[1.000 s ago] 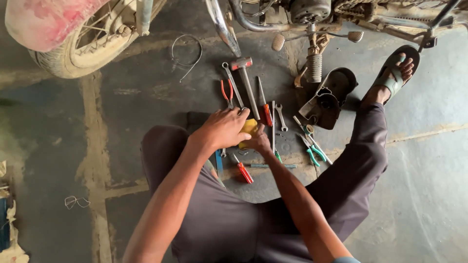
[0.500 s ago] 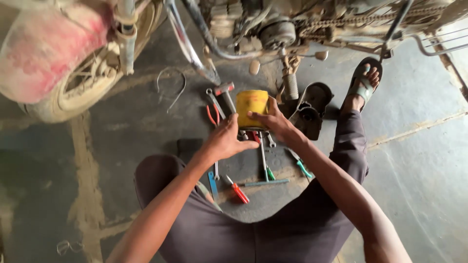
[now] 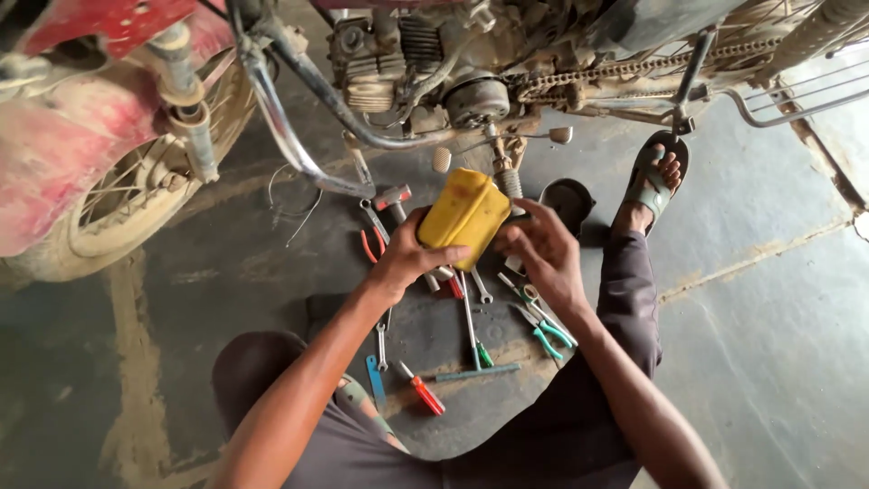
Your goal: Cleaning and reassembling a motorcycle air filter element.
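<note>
- Left hand [image 3: 407,258] has its grip clamped on the yellow container [image 3: 463,215], thumb across the lower front, fingers wrapped behind its left side.
- Right hand [image 3: 540,249] sits at the container's right edge, fingers curled in; whether they pinch it or only touch, I cannot tell.
- The container is held up off the floor, tilted, just below the motorcycle engine [image 3: 434,54] and above the scattered tools.
- Down on the floor [image 3: 769,344]: red-handled pliers [image 3: 371,243], an orange-handled screwdriver [image 3: 421,391], a green-handled screwdriver [image 3: 474,326], green-handled pliers [image 3: 541,328], a spanner [image 3: 381,342].
- The front wheel [image 3: 136,190] stands to the left; a sandalled foot [image 3: 654,181] rests beside the chain [image 3: 615,68].
</note>
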